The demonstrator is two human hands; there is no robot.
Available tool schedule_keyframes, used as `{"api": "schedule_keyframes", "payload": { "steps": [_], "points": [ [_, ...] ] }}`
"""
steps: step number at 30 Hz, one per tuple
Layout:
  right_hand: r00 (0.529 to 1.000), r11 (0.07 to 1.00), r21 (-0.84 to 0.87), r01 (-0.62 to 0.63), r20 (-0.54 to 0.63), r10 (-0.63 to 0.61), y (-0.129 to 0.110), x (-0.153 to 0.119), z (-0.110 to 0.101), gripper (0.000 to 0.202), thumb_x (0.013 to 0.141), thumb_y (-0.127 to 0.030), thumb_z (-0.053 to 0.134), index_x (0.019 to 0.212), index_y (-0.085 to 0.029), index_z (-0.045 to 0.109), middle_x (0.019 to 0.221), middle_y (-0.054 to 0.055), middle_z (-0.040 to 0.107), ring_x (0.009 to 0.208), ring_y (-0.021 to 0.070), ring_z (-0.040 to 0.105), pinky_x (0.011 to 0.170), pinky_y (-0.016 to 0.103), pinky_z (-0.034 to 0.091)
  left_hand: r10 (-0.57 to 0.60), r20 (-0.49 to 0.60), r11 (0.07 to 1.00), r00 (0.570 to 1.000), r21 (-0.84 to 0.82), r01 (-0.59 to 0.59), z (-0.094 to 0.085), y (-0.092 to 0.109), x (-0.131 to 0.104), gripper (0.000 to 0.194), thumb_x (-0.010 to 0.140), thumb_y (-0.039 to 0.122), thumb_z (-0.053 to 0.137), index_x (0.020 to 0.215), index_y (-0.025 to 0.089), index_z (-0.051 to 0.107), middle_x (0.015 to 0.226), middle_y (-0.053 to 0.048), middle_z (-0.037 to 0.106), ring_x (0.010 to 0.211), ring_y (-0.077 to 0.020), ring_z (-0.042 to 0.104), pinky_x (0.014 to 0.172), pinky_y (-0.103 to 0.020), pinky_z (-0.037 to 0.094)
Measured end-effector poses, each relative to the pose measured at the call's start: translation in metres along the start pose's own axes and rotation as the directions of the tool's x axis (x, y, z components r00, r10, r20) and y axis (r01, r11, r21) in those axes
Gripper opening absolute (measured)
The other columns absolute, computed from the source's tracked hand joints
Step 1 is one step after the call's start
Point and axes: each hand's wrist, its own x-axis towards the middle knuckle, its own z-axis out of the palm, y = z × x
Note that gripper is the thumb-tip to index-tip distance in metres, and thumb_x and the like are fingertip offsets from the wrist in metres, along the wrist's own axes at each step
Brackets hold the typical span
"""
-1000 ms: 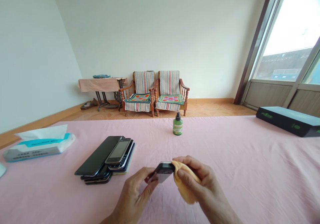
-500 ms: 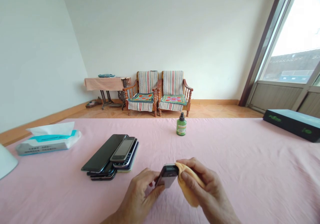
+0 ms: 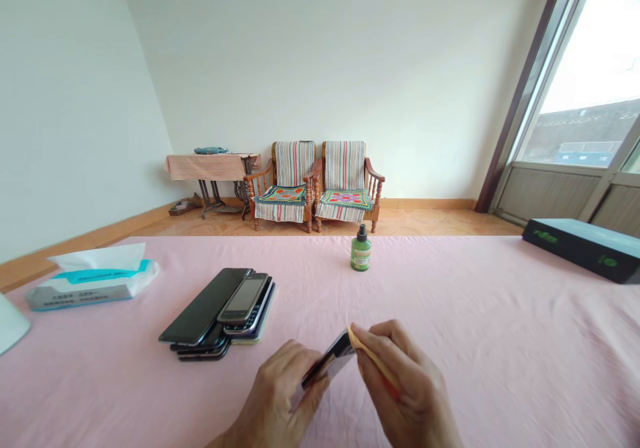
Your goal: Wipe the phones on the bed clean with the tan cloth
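Note:
Low in the middle of the head view, a dark mobile phone [image 3: 334, 356] is tilted up above the pink cloth. My left hand [image 3: 281, 389] grips its lower left end between thumb and fingers. Pinched in my right hand [image 3: 407, 381] is a yellow cleaning cloth [image 3: 371, 356], which presses against the phone's upper right end. Most of the cloth is hidden behind my right fingers. To the left of my hands lies a stack of mobile phones [image 3: 207, 308], with a small silver-grey phone [image 3: 243, 299] on top.
A green spray bottle [image 3: 361, 251] stands beyond my hands. The tissue pack [image 3: 95, 278] is at left, by a white rounded object [image 3: 11, 327] at the edge. A black box [image 3: 575, 251] lies at far right on the pink tablecloth [image 3: 475, 315]. Two wooden chairs [image 3: 345, 168] stand behind.
The phone has turned more edge-on in my left hand. My right hand has rolled over the cloth, so less yellow shows. The view has shifted slightly.

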Motion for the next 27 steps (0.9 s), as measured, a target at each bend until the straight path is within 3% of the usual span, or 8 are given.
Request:
{"api": "schedule_keyframes", "payload": {
  "steps": [2,6,10,12,15,19,22,27],
  "points": [
    [1.000,1.000,-0.011,0.022,0.008,-0.022,-0.001,0.000,-0.001,0.030,0.087,-0.008,0.050,0.114,-0.016,0.061,0.084,0.005,0.057,0.070,0.0117,0.061,0.063,0.021,0.051,0.002,0.002,1.000,1.000,0.001,-0.002,-0.001,0.001,0.000,0.010,0.092,0.023,0.052,0.086,0.018,0.058,0.071,-0.002,0.055,0.069,-0.0163,0.052,0.063,-0.025,0.036],
    [0.996,0.995,-0.039,-0.088,-0.012,0.088,0.002,0.003,-0.004,0.023,0.089,-0.014,0.050,0.107,-0.018,0.064,0.081,0.004,0.057,0.070,0.0121,0.061,0.062,0.022,0.051,-0.105,0.017,0.993,0.994,-0.046,0.106,-0.002,0.001,0.002,0.015,0.091,0.027,0.054,0.082,0.017,0.061,0.071,-0.002,0.057,0.067,-0.0156,0.052,0.062,-0.024,0.036],
    [0.977,0.977,-0.009,-0.211,-0.025,0.211,0.006,0.008,-0.006,0.019,0.090,-0.022,0.051,0.099,-0.018,0.067,0.079,0.004,0.059,0.070,0.0135,0.062,0.062,0.023,0.050,-0.259,0.093,0.926,0.961,-0.259,0.275,-0.003,0.000,0.005,0.026,0.089,0.038,0.056,0.078,0.015,0.061,0.070,-0.001,0.054,0.067,-0.0149,0.049,0.062,-0.024,0.036],
    [0.963,0.965,0.016,-0.263,-0.053,0.264,0.007,0.011,-0.007,0.018,0.090,-0.025,0.052,0.094,-0.017,0.068,0.078,0.004,0.060,0.070,0.0141,0.062,0.062,0.023,0.050,-0.316,0.183,0.807,0.931,-0.464,0.365,-0.003,0.001,0.007,0.032,0.087,0.044,0.057,0.077,0.014,0.060,0.069,0.000,0.050,0.066,-0.0142,0.047,0.061,-0.023,0.037],
    [0.948,0.953,0.059,-0.298,-0.099,0.302,0.005,0.012,-0.008,0.016,0.089,-0.028,0.052,0.090,-0.018,0.065,0.079,0.004,0.061,0.069,0.0140,0.062,0.060,0.023,0.050,-0.346,0.336,0.487,0.876,-0.734,0.474,-0.004,0.002,0.008,0.036,0.082,0.050,0.063,0.080,0.013,0.061,0.067,0.001,0.049,0.061,-0.0117,0.043,0.055,-0.021,0.037],
    [0.947,0.958,0.078,-0.277,-0.145,0.286,0.001,0.011,-0.009,0.009,0.089,-0.026,0.053,0.090,-0.020,0.059,0.077,0.002,0.060,0.067,0.0130,0.059,0.057,0.021,0.048,-0.336,0.449,0.149,0.828,-0.842,0.518,-0.001,0.007,0.007,0.036,0.077,0.047,0.071,0.077,0.012,0.063,0.059,0.002,0.047,0.052,-0.0074,0.037,0.049,-0.017,0.033],
    [0.969,0.977,0.071,-0.200,-0.135,0.208,-0.001,0.011,-0.008,0.007,0.089,-0.020,0.052,0.088,-0.022,0.059,0.078,0.001,0.058,0.067,0.0121,0.058,0.059,0.021,0.048,-0.317,0.484,0.057,0.816,-0.849,0.525,0.001,0.011,0.007,0.035,0.075,0.045,0.073,0.074,0.012,0.063,0.057,0.003,0.045,0.050,-0.0060,0.034,0.047,-0.015,0.032],
    [0.982,0.990,0.067,-0.124,-0.137,0.132,0.000,0.011,-0.010,0.015,0.089,-0.013,0.051,0.096,-0.022,0.060,0.086,0.002,0.058,0.077,0.0128,0.060,0.066,0.022,0.050,-0.286,0.504,0.039,0.815,-0.844,0.535,0.002,0.012,0.009,0.035,0.075,0.046,0.073,0.075,0.012,0.064,0.056,0.003,0.045,0.049,-0.0055,0.034,0.046,-0.015,0.031]
  ]
}}
